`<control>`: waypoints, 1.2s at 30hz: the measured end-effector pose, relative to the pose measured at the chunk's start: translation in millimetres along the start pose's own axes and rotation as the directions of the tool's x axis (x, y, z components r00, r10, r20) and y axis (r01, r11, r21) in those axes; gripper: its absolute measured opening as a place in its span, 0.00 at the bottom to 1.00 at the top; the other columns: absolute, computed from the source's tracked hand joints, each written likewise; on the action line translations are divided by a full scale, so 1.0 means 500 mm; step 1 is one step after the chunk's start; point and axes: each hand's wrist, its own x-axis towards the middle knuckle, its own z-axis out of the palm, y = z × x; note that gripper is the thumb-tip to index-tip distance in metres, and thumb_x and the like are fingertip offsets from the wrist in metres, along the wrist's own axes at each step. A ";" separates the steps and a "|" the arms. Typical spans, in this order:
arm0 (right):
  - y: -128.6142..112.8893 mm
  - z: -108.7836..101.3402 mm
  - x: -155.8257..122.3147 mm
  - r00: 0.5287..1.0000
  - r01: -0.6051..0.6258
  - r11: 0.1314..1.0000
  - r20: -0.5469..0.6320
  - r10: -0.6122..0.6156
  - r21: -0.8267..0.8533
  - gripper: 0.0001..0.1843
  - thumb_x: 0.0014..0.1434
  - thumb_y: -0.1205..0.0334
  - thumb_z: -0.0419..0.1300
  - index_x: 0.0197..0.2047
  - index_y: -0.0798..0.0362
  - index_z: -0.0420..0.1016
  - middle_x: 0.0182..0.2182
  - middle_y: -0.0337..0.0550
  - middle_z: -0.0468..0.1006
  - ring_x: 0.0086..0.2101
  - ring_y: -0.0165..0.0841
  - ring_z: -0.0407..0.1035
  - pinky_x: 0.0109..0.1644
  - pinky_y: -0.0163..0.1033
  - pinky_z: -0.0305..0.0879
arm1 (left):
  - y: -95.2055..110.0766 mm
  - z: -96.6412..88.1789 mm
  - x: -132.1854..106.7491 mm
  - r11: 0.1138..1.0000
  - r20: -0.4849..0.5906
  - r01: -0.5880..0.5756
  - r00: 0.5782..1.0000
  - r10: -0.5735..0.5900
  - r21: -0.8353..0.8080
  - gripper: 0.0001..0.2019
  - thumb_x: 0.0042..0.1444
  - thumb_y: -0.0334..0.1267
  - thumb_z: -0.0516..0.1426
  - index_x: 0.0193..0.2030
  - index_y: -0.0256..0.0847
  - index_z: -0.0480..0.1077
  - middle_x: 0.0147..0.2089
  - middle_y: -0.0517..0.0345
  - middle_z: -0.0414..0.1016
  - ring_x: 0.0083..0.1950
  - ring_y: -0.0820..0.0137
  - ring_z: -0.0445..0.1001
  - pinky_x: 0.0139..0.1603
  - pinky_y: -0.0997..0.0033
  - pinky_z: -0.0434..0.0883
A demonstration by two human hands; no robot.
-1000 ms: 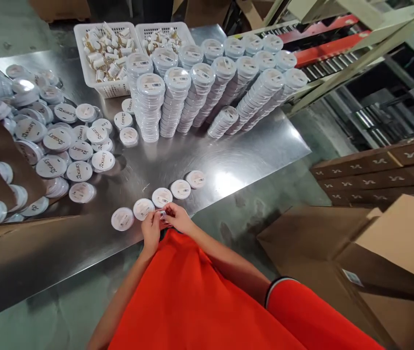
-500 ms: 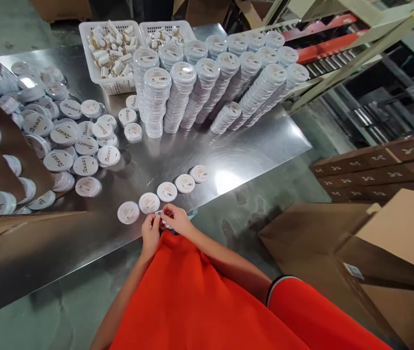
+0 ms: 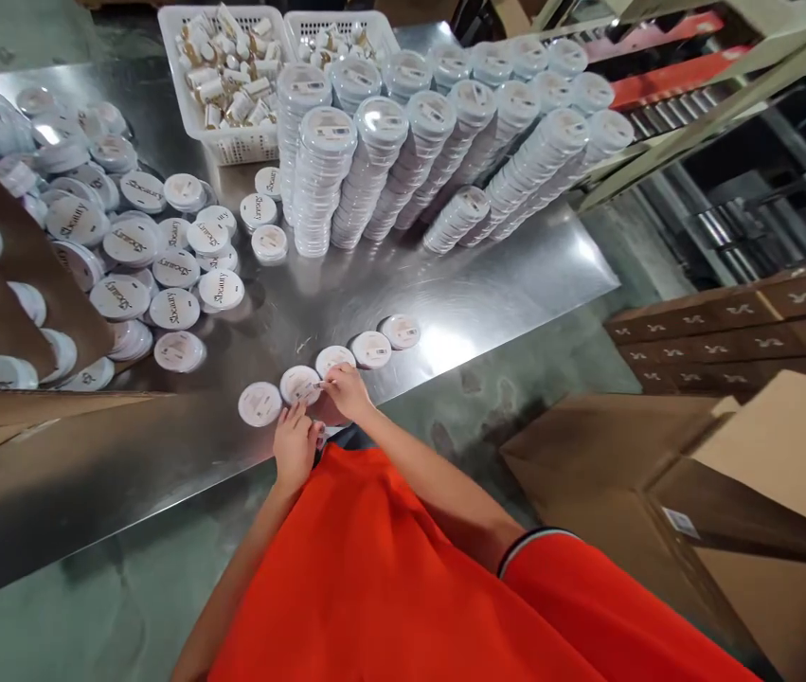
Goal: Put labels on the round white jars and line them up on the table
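Observation:
Five round white containers (image 3: 260,405) lie in a slanting row near the table's front edge, printed faces up. In my right hand (image 3: 348,390) a small white barcode sticker (image 3: 318,385) is pinched between thumb and fingertips, right over the second container from the left (image 3: 297,381). My left hand (image 3: 295,443) is at that container's near edge, fingertips touching or almost touching it. By the left thumb a pale label strip (image 3: 332,431) shows; the hand seems closed on it, though its grip is partly hidden.
Tall stacks of wrapped round containers (image 3: 328,180) stand behind the row. Two white baskets (image 3: 236,150) hold small bottles. Loose round containers (image 3: 173,269) pile up at left beside an open carton (image 3: 54,403). Cardboard boxes (image 3: 587,464) stand on the floor at right.
My hands have parted from the label strip they both held. The right hand has moved up over the second container with a sticker; the left has shifted to its near edge.

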 end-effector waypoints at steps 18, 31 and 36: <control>-0.047 0.011 0.051 0.976 0.183 0.871 0.194 -0.103 -0.457 0.13 0.66 0.64 0.55 0.47 0.57 0.79 0.52 0.55 0.74 0.52 0.47 0.62 0.52 0.50 0.58 | 0.009 0.027 0.002 0.988 0.052 0.015 0.998 -0.023 0.151 0.10 0.63 0.31 0.53 0.39 0.39 0.77 0.59 0.42 0.78 0.66 0.53 0.71 0.72 0.37 0.57; -0.059 -0.006 0.079 0.983 0.167 0.859 0.147 -0.108 -0.484 0.09 0.60 0.58 0.65 0.41 0.54 0.83 0.50 0.59 0.73 0.51 0.50 0.61 0.52 0.52 0.56 | 0.010 0.029 0.008 0.993 0.056 0.116 0.991 -0.117 0.036 0.10 0.61 0.31 0.54 0.40 0.43 0.77 0.60 0.46 0.77 0.66 0.51 0.71 0.72 0.32 0.52; -0.046 -0.017 0.071 0.987 0.157 0.929 0.089 -0.134 -0.334 0.09 0.64 0.64 0.59 0.39 0.55 0.81 0.49 0.56 0.74 0.51 0.46 0.61 0.54 0.51 0.55 | 0.012 0.020 0.012 0.985 -0.005 0.150 0.989 -0.151 -0.079 0.11 0.59 0.31 0.54 0.28 0.43 0.74 0.58 0.47 0.79 0.65 0.50 0.72 0.71 0.31 0.54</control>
